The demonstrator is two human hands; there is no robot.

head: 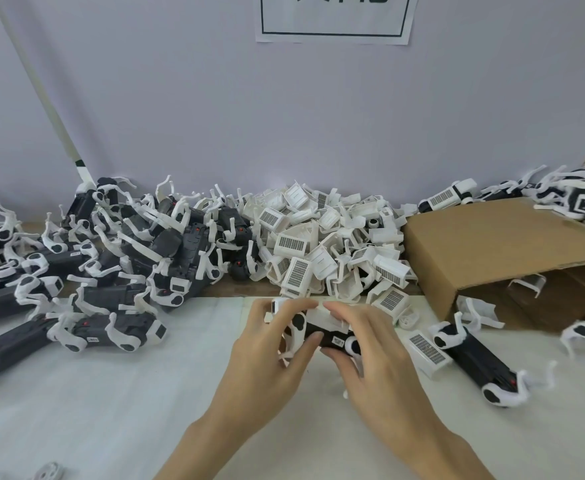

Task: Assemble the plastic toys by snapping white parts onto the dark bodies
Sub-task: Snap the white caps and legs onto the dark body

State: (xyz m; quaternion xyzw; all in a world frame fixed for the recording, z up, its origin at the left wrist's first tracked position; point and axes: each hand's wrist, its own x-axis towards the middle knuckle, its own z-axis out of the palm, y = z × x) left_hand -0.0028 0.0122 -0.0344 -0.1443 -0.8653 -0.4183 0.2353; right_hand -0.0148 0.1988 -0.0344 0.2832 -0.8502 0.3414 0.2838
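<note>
Both hands hold one dark toy body [325, 336] with white legs, just above the white table cover. My left hand [273, 351] grips its left end, fingers curled over the top. My right hand [367, 355] grips the right end, fingers lying over a white cover part [329, 318] that sits on top of the body. A heap of loose white cover parts [332, 247] lies right behind my hands. Dark bodies with white legs [128, 258] are piled at the left.
A tipped cardboard box [498, 244] lies at the right, with finished toys [575, 195] on and behind it. Another dark body [478, 362] and a loose white cover [426, 348] lie right of my hands. A grey wall closes the back.
</note>
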